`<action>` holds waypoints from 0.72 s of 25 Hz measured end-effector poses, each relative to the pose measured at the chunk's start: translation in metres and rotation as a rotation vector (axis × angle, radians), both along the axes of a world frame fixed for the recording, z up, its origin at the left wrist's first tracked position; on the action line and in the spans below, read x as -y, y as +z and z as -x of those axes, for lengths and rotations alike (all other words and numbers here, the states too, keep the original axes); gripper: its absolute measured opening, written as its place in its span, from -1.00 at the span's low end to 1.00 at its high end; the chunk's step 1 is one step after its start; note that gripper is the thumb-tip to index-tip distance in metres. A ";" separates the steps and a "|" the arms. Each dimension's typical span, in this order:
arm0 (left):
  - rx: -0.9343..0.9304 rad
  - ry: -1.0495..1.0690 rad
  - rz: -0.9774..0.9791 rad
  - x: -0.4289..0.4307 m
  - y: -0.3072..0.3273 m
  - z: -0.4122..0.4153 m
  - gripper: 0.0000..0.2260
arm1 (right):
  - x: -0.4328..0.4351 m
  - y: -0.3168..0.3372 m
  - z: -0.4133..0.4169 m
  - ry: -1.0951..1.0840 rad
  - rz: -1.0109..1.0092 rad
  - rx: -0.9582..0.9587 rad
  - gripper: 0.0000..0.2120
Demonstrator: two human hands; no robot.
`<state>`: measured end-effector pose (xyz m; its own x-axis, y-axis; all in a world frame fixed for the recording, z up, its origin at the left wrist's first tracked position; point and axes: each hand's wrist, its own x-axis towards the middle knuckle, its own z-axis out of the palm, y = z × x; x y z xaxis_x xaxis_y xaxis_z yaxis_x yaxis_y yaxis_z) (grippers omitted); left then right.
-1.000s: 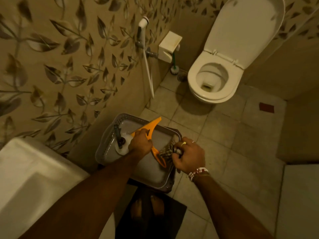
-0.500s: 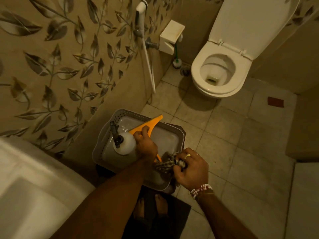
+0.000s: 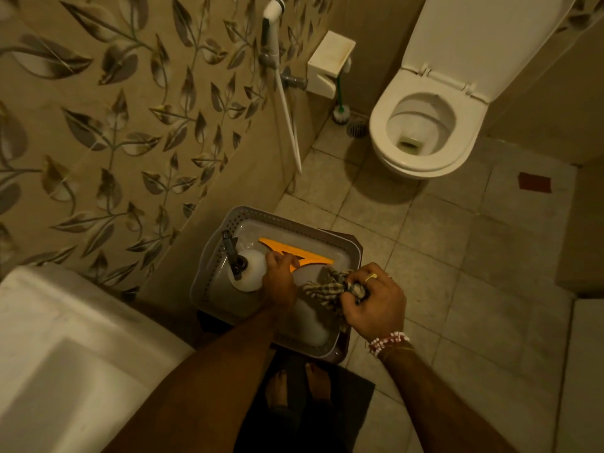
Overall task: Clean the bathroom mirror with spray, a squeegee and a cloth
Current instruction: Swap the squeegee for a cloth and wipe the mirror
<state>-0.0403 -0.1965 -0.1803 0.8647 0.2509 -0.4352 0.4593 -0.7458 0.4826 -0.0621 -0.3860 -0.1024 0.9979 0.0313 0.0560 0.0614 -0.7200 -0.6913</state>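
A grey perforated basket (image 3: 209,256) stands on a dark stool by the tiled wall. Inside it, a white spray bottle (image 3: 250,271) with a black trigger stands at the left. An orange squeegee (image 3: 295,253) lies low across the basket's far side. My left hand (image 3: 281,284) is curled round its handle, right beside the bottle. A checked cloth (image 3: 325,289) is bunched in my right hand (image 3: 376,304), which grips it over the basket's right rim. No mirror is in view.
A white sink (image 3: 58,348) fills the lower left. An open toilet (image 3: 421,132) stands at the far right, with a brush (image 3: 341,109), a floor drain (image 3: 357,129) and a hanging sprayer hose (image 3: 287,116) by the wall. My feet are on a dark mat (image 3: 304,403).
The squeegee has gone from tilted up above the basket to lying low inside it, my left hand still on its handle. My right hand with the cloth has edged toward the basket.
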 end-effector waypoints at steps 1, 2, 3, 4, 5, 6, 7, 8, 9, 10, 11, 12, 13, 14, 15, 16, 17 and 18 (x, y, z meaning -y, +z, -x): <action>0.016 -0.003 0.007 0.002 -0.003 -0.001 -0.73 | -0.001 -0.003 0.001 -0.004 0.001 -0.003 -0.77; 0.028 -0.001 0.012 0.002 -0.005 -0.003 -0.73 | -0.003 -0.006 0.003 -0.005 0.000 -0.011 -0.76; 0.034 0.001 0.017 0.002 -0.008 -0.003 -0.74 | -0.007 -0.008 0.005 -0.003 -0.001 -0.015 -0.77; 0.035 -0.005 0.025 0.002 -0.009 -0.003 -0.74 | -0.010 -0.008 0.008 -0.002 -0.002 -0.017 -0.79; 0.035 -0.016 0.031 0.001 -0.008 -0.003 -0.74 | -0.012 -0.008 0.011 -0.002 0.002 -0.012 -0.81; 0.034 -0.022 0.031 0.000 -0.007 -0.004 -0.73 | -0.015 -0.008 0.012 -0.002 0.004 -0.009 -0.83; 0.032 -0.018 0.022 -0.002 -0.003 -0.004 -0.72 | -0.017 -0.005 0.011 -0.003 0.002 -0.010 -0.84; 0.034 -0.014 0.004 -0.004 0.003 -0.005 -0.71 | -0.019 -0.001 0.010 -0.005 -0.001 -0.011 -0.84; 0.044 -0.023 -0.012 -0.005 0.010 -0.005 -0.70 | -0.020 0.003 0.008 -0.005 -0.003 -0.008 -0.83; 0.063 -0.047 -0.027 -0.005 0.018 -0.003 -0.69 | -0.021 0.008 0.007 -0.006 -0.003 -0.001 -0.81; 0.093 -0.079 -0.034 -0.007 0.031 -0.004 -0.69 | -0.023 0.017 0.003 -0.006 -0.004 0.014 -0.79; 0.120 -0.108 -0.038 -0.007 0.039 -0.004 -0.69 | -0.025 0.024 -0.001 -0.010 -0.005 0.023 -0.77; 0.155 -0.126 -0.037 -0.007 0.050 -0.007 -0.69 | -0.026 0.032 -0.006 -0.016 -0.009 0.040 -0.76; 0.201 -0.132 -0.035 -0.008 0.065 -0.011 -0.70 | -0.028 0.045 -0.012 -0.015 -0.014 0.061 -0.76; 0.249 -0.136 -0.029 -0.009 0.077 -0.016 -0.70 | -0.029 0.054 -0.017 -0.016 -0.018 0.083 -0.77; 0.310 -0.139 -0.016 -0.010 0.096 -0.022 -0.69 | -0.030 0.068 -0.024 -0.014 -0.026 0.106 -0.79; 0.369 -0.147 -0.004 -0.013 0.114 -0.026 -0.68 | -0.030 0.080 -0.029 -0.007 -0.036 0.138 -0.80; 0.429 -0.155 -0.007 -0.018 0.140 -0.035 -0.66 | -0.032 0.100 -0.037 -0.002 -0.053 0.173 -0.83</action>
<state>-0.0056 -0.1788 -0.0407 0.9940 0.1058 -0.0285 0.1017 -0.7938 0.5996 -0.0251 -0.3544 -0.0025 0.9733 0.0217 0.2285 0.1813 -0.6830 -0.7075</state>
